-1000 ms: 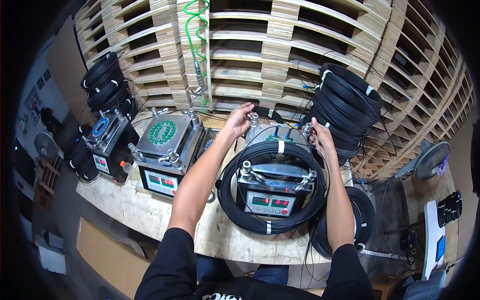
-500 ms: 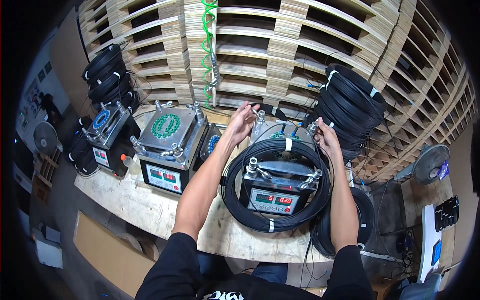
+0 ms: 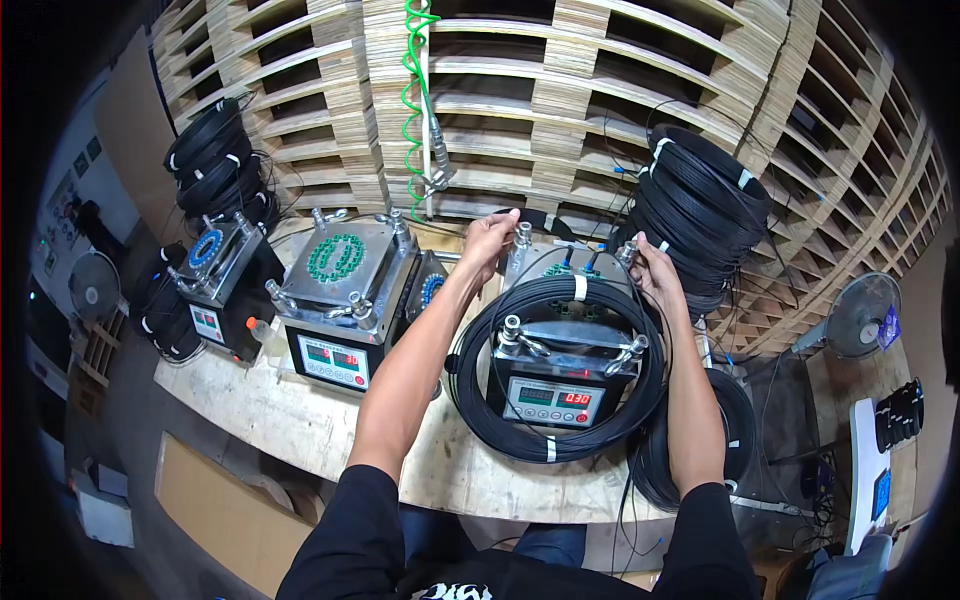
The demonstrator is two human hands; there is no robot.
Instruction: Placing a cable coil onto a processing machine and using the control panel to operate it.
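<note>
Metal-topped machine (image 3: 553, 401) stands on the bench (image 3: 440, 470), toward four o'clock from the middle of the view, with a black cable coil (image 3: 490, 425) ringing its front part. At its eleven o'clock, the left hand (image 3: 487, 245) has bent fingers by the rear left clamp post (image 3: 523, 234); at its two o'clock, the right hand (image 3: 656, 272) has fingertips at the rear right clamp post (image 3: 627, 252). Whether either grip is closed on its post, I cannot tell. A second machine (image 3: 333, 362) stands at nine o'clock.
</note>
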